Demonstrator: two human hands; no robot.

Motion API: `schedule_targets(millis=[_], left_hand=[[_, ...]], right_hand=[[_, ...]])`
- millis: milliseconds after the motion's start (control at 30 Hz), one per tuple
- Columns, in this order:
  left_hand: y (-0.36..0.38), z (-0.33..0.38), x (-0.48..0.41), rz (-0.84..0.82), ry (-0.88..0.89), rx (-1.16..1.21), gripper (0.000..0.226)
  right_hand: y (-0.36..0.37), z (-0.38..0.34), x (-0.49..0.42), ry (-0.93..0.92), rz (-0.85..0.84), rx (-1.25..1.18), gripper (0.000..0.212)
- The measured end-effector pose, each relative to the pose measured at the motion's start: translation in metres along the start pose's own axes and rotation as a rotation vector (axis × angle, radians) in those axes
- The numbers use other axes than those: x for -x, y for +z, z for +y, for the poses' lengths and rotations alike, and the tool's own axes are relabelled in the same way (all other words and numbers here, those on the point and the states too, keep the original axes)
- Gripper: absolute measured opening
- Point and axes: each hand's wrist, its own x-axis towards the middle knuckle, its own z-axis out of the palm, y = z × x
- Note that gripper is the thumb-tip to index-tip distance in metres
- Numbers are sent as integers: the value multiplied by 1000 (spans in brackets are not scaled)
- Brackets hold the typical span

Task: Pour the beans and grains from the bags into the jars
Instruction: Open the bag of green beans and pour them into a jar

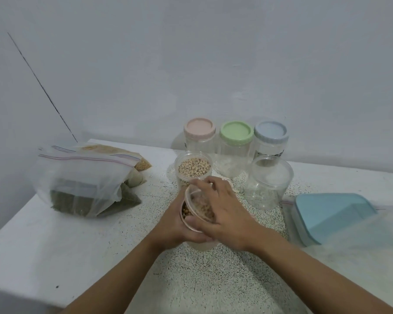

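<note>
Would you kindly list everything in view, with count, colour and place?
Lidded jars: 3, clear with pink, green and blue lids, back row by the wall.
Bean jar: 1, clear, open, full of pale beans, in front of the pink one.
Empty jar: 1, clear, open, centre right.
Held jar: 1, clear, beans inside, centre.
Bags: several, clear zip type, piled left.
Container: 1, blue lid, right.
Table: 1, white, speckled.
Left hand: grips the held jar.
Right hand: on its top.

free: table front (pixel 202 279) | blocked: jars behind (pixel 235 148), bags left (pixel 82 177)
</note>
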Motion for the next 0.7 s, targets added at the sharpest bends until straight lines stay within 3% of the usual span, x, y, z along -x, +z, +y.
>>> schedule_targets(millis=[167,500,700], left_hand=[[8,-7,-7,60,-29,102,101],[2,-11,-9,4,-31,-18,102],[-1,-19,-9,-13,-107,-62,93]], right_hand=[[-16,9,-8,-78,-64,8,72],[-50,-5,-40,-253,-367,199,69],[-41,-3,-41,-248,-326,154,79]])
